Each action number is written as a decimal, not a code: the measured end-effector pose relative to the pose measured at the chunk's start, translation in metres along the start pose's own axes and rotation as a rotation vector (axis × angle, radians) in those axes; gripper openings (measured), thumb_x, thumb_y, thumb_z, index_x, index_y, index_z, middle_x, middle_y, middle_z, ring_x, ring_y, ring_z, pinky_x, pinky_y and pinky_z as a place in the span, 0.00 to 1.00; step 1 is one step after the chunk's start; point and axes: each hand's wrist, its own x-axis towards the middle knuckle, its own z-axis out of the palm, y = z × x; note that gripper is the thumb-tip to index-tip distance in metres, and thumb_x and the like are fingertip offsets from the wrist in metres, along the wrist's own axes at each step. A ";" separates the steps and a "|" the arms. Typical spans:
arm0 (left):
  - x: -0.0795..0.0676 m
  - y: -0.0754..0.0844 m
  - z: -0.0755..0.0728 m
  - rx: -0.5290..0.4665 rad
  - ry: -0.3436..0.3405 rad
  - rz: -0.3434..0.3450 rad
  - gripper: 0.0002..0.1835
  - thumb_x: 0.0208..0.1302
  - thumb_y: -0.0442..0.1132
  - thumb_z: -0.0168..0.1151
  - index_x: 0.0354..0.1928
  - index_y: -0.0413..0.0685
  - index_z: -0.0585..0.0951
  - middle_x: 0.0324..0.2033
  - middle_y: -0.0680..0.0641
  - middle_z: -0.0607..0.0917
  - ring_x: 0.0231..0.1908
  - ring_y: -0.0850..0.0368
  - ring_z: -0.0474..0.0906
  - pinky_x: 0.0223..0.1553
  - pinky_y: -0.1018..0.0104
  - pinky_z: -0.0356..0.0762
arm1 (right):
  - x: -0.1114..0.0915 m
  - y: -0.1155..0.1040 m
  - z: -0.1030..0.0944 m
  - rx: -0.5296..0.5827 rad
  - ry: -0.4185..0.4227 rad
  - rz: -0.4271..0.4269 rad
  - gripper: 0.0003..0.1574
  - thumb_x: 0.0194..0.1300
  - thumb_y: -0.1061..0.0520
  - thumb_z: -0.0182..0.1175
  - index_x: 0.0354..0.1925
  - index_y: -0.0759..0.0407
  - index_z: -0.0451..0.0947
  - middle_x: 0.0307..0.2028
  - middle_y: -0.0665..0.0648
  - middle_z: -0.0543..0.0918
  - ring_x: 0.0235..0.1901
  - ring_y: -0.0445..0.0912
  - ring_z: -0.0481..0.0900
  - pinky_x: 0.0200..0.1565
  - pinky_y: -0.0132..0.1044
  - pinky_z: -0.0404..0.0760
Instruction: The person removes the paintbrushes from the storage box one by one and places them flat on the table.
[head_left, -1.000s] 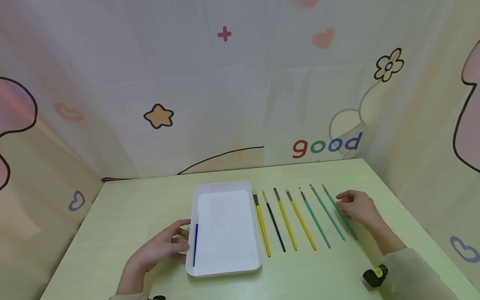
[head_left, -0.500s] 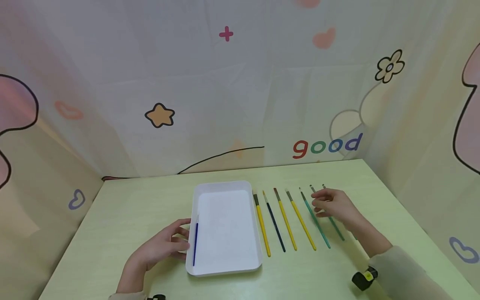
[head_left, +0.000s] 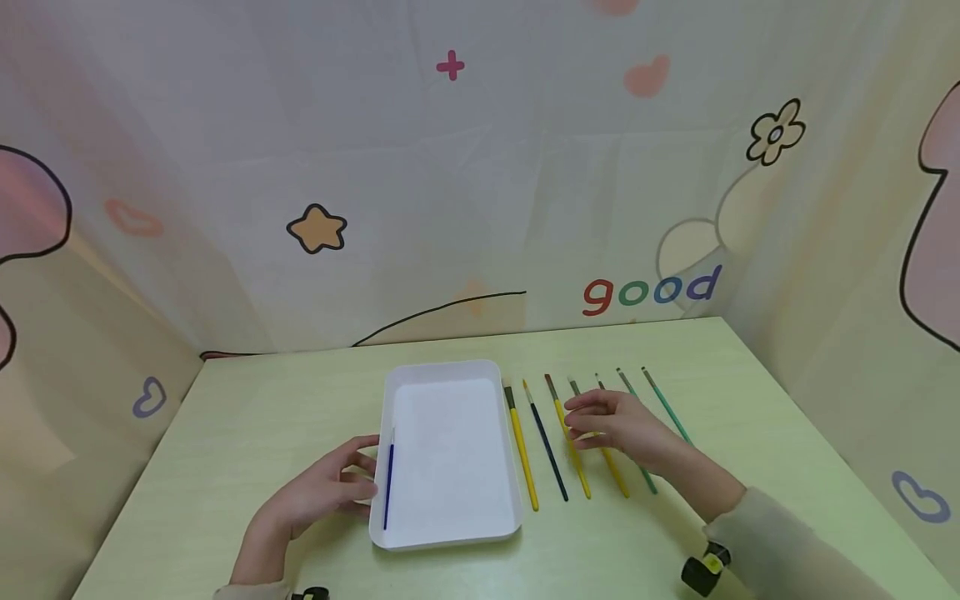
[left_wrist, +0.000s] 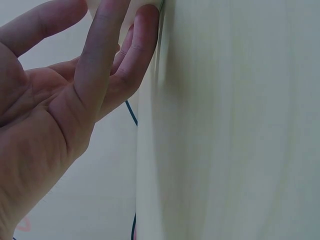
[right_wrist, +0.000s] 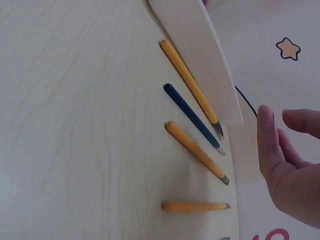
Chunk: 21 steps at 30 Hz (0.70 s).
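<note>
A white rectangular tray (head_left: 454,458) lies on the table with a thin dark blue paintbrush (head_left: 389,487) along its left side. My left hand (head_left: 322,492) touches the tray's left edge, fingers loosely bent. To the right of the tray is a row of several paintbrushes, among them a thick yellow one (head_left: 525,462), a navy one (head_left: 551,458) and a teal one (head_left: 667,404). Over the row's middle is my right hand (head_left: 618,427), partly hiding some yellow and teal brushes. In the right wrist view, the right hand (right_wrist: 295,167) holds nothing, thumb and fingers apart.
The light wooden table (head_left: 285,400) runs back to a patterned curtain (head_left: 420,208). More curtain hangs at both sides. A small black device (head_left: 705,568) is strapped at the right wrist.
My right hand has moved left across the row, from the rightmost teal brush to above the yellow brushes. The left hand, the tray and the brushes stay in place.
</note>
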 end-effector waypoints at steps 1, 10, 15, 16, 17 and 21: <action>0.000 0.000 0.000 0.000 0.000 0.000 0.38 0.69 0.30 0.63 0.77 0.38 0.58 0.56 0.33 0.72 0.52 0.42 0.77 0.46 0.48 0.86 | 0.001 -0.001 0.004 0.014 -0.021 -0.001 0.28 0.74 0.62 0.62 0.63 0.78 0.67 0.53 0.73 0.80 0.46 0.55 0.84 0.51 0.45 0.86; 0.000 0.000 0.001 -0.002 0.003 0.009 0.38 0.69 0.29 0.63 0.77 0.37 0.58 0.56 0.33 0.72 0.51 0.43 0.78 0.45 0.48 0.86 | 0.006 -0.008 0.032 0.128 -0.167 0.029 0.29 0.75 0.66 0.58 0.67 0.78 0.63 0.59 0.75 0.78 0.54 0.59 0.84 0.55 0.46 0.83; 0.001 -0.001 0.001 -0.008 0.003 0.011 0.38 0.69 0.29 0.62 0.77 0.37 0.57 0.55 0.33 0.72 0.51 0.43 0.79 0.45 0.48 0.86 | 0.011 -0.014 0.044 0.168 -0.217 0.031 0.29 0.76 0.68 0.54 0.70 0.77 0.61 0.61 0.75 0.76 0.58 0.60 0.81 0.58 0.47 0.81; 0.001 -0.001 0.000 -0.007 0.004 0.009 0.38 0.69 0.29 0.63 0.77 0.37 0.58 0.55 0.33 0.72 0.51 0.43 0.79 0.45 0.48 0.86 | 0.012 -0.015 0.047 0.174 -0.226 0.032 0.29 0.76 0.68 0.53 0.70 0.77 0.61 0.62 0.75 0.76 0.58 0.59 0.81 0.58 0.47 0.80; 0.001 -0.001 0.000 -0.006 0.004 0.008 0.38 0.69 0.29 0.63 0.77 0.37 0.58 0.55 0.33 0.72 0.51 0.43 0.79 0.45 0.48 0.86 | 0.013 -0.016 0.050 0.186 -0.236 0.034 0.29 0.76 0.68 0.53 0.70 0.77 0.61 0.62 0.74 0.76 0.58 0.59 0.81 0.59 0.47 0.80; 0.000 0.000 0.000 -0.002 0.009 0.002 0.38 0.69 0.29 0.63 0.77 0.37 0.58 0.55 0.33 0.72 0.51 0.43 0.78 0.46 0.48 0.86 | 0.016 -0.019 0.065 0.233 -0.274 0.055 0.30 0.76 0.70 0.52 0.71 0.77 0.60 0.64 0.76 0.74 0.59 0.58 0.81 0.59 0.47 0.80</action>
